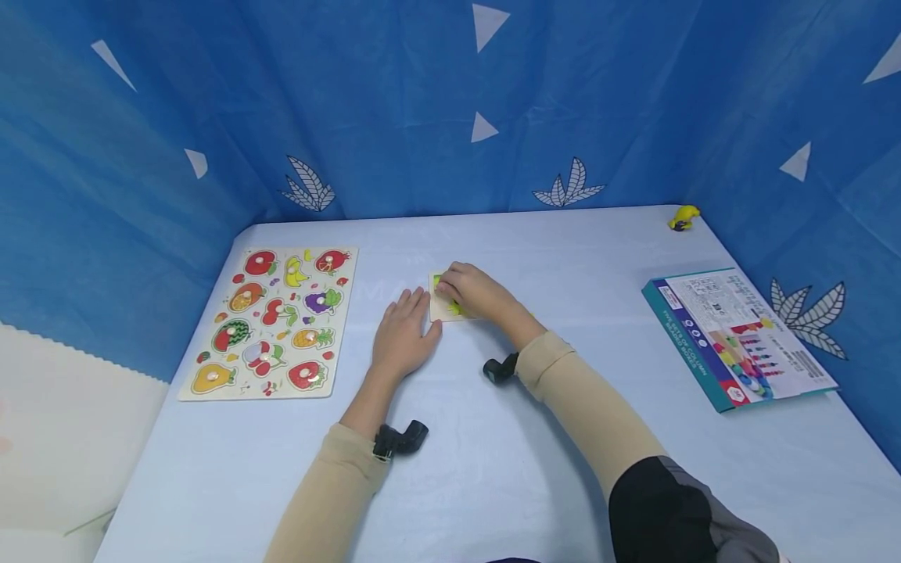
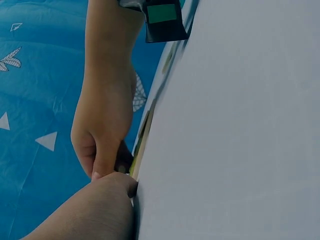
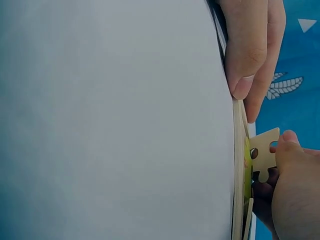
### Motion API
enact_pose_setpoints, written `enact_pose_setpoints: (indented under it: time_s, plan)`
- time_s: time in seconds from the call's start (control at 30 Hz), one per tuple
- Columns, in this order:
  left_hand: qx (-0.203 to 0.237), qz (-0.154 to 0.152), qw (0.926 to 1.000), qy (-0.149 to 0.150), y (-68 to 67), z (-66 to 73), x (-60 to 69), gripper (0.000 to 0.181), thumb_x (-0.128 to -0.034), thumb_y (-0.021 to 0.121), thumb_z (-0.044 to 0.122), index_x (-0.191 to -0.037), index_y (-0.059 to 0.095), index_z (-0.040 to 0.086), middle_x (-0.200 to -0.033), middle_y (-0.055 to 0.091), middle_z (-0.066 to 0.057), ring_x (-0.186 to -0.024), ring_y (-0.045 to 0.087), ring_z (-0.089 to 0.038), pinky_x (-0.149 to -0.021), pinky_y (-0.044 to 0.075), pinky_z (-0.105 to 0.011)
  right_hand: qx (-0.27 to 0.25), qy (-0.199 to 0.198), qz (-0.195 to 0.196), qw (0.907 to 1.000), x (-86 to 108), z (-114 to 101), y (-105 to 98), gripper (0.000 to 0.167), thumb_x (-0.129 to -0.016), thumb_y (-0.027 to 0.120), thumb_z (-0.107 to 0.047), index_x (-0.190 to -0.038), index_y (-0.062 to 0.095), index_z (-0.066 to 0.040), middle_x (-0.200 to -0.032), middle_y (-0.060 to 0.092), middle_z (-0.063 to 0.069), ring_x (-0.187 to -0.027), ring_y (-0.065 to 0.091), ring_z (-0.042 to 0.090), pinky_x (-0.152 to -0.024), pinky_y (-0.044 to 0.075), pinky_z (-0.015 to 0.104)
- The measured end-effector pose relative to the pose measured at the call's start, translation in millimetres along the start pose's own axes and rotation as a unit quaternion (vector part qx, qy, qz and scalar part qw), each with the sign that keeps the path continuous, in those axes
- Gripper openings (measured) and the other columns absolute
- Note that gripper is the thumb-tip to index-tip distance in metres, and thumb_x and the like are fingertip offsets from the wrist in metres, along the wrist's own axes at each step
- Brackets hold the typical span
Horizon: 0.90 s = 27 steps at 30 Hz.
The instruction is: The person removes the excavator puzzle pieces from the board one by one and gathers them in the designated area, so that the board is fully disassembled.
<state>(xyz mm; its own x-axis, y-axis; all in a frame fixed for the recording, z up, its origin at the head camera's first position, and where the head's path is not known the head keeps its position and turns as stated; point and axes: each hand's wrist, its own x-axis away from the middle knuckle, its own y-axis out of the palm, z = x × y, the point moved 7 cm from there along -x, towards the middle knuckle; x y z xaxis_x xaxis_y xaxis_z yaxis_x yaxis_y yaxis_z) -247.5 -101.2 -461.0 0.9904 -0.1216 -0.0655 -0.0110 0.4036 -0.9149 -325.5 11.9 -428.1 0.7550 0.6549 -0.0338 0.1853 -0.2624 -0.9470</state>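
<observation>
A small square wooden jigsaw puzzle (image 1: 438, 311) with green and yellow printing lies on the white table, partly hidden under my right hand (image 1: 482, 293). That hand pinches a pale wooden jigsaw piece (image 3: 265, 156) with knobs and notches, tilted up from the board in the right wrist view. My left hand (image 1: 404, 336) lies on the table at the puzzle's left side, fingers straight and pointing away from me. In the right wrist view, the left thumb (image 3: 245, 82) touches the board's edge. The left wrist view shows both hands close together, with the piece hidden.
At the left lies a fruit peg puzzle board (image 1: 274, 324) filled with fruit shapes. A teal-edged toy box (image 1: 739, 336) lies flat at the right. In the far right corner sits a small yellow toy (image 1: 684, 217). Blue curtains (image 1: 408, 109) stand behind the table.
</observation>
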Motion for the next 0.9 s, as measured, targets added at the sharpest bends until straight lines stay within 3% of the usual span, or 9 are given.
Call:
enact_pose_setpoints:
  time_s: [0.4,0.67,0.9]
  plan:
    - [-0.002,-0.006,1.0000,0.004,-0.4,-0.3,-0.3,0.067,-0.1001,0.041,0.049,-0.156,0.033,0.013,-0.165,0.027,-0.003,-0.155,0.016,-0.023,-0.127,0.013,-0.045,-0.023,-0.002,0.011,0.9997,2.0,1.2,-1.7,0.032,-0.102,0.052,-0.035,-0.113,0.073,-0.012,-0.109,0.067,0.003,-0.103,0.063,0.017,-0.101,0.051,0.034]
    - [-0.001,-0.003,1.0000,0.008,-0.5,-0.6,-0.2,0.067,-0.0998,0.042,0.049,-0.155,0.034,0.012,-0.164,0.028,-0.004,-0.155,0.017,-0.024,-0.127,0.015,-0.046,-0.008,0.005,0.012,0.9999,3.3,0.5,-3.8,0.036,-0.105,0.047,-0.034,-0.118,0.071,-0.011,-0.104,0.066,0.003,-0.089,0.059,0.016,-0.093,0.053,0.033]
    - [-0.001,-0.004,1.0000,0.006,-0.8,-0.2,-0.2,0.067,-0.0996,0.043,0.049,-0.155,0.034,0.012,-0.164,0.028,-0.004,-0.155,0.017,-0.024,-0.127,0.015,-0.046,-0.021,-0.015,0.021,0.9994,2.3,0.9,-2.2,0.031,-0.103,0.051,-0.032,-0.113,0.073,-0.012,-0.104,0.066,0.003,-0.092,0.060,0.015,-0.094,0.053,0.032]
